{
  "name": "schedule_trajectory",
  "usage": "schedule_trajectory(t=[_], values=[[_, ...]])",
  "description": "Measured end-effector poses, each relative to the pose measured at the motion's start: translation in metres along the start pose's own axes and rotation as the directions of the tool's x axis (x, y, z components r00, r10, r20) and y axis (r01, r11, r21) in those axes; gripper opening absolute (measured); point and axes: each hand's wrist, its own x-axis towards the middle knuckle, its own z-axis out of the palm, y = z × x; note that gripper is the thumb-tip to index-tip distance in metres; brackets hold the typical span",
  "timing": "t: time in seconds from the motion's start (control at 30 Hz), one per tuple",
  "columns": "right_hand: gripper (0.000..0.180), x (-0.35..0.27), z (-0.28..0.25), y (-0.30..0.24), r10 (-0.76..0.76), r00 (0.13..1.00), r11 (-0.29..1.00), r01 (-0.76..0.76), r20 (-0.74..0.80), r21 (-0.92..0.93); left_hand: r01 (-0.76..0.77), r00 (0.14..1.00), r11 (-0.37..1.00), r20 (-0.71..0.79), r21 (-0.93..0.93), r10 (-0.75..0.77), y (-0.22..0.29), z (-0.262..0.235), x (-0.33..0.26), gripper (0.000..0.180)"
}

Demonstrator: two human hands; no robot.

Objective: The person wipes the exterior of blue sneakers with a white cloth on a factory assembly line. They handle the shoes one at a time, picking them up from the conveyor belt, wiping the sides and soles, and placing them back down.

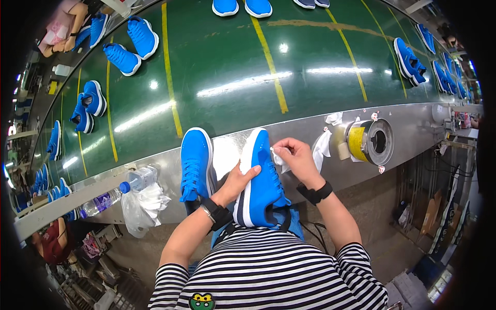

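Note:
A blue sneaker (262, 187) with a white sole stands tilted in front of my body, toe pointing away from me. My left hand (236, 183) grips it round the sole, its thumb lying across the side of the upper. My right hand (298, 161) is pinched on a small white cloth (280, 162) beside the toe, and its fingertips are close to the upper. Whether the cloth touches the shoe I cannot tell. The matching blue sneaker (194, 163) rests to the left on the metal ledge, laces up. Each wrist wears a black band.
A green conveyor belt (222, 62) with yellow lines carries several blue sneakers. On the metal ledge (413, 121) at right sit a round tin (386, 142) and crumpled white cloths (322, 147). Plastic bottles (142, 178) and a bag (135, 216) are at left. Other people work far left.

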Motion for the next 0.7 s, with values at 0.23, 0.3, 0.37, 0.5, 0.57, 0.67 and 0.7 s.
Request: schedule_trajectory(t=[0.23, 0.3, 0.37, 0.5, 0.57, 0.67, 0.7], values=[[0.008, -0.006, 0.033, 0.012, -0.442, 0.896, 0.779, 0.364, -0.034, -0.511, -0.036, 0.999, 0.999, 0.004, -0.006, 0.036, 0.001, 0.003, -0.001, 0.052], [0.006, -0.006, 0.035, 0.014, -0.463, 0.886, 0.76, 0.39, -0.011, -0.52, -0.053, 0.999, 0.996, -0.008, 0.069, 0.053, 0.004, 0.004, -0.001, 0.051], [0.004, -0.006, 0.034, 0.014, -0.464, 0.885, 0.759, 0.414, 0.028, -0.502, -0.074, 0.997, 0.99, -0.025, 0.121, 0.078, 0.003, 0.005, -0.001, 0.05], [0.009, -0.004, 0.021, 0.006, -0.288, 0.947, 0.834, 0.321, 0.143, -0.449, -0.1, 0.993, 0.985, -0.04, 0.137, 0.107, -0.002, 0.006, 0.001, 0.047], [0.013, 0.0, 0.01, 0.003, -0.11, 0.965, 0.896, 0.2, 0.238, -0.396, -0.081, 0.996, 0.989, -0.031, 0.122, 0.086, -0.002, 0.005, 0.001, 0.049], [0.014, -0.004, 0.008, 0.012, -0.037, 0.997, 0.991, 0.045, 0.062, -0.123, -0.044, 0.999, 0.996, -0.007, 0.081, 0.044, -0.001, 0.002, 0.002, 0.055], [0.014, -0.007, 0.011, 0.013, -0.023, 1.0, 0.994, 0.025, 0.021, -0.106, -0.034, 0.999, 0.998, -0.003, 0.061, 0.034, 0.002, 0.004, 0.0, 0.054]])
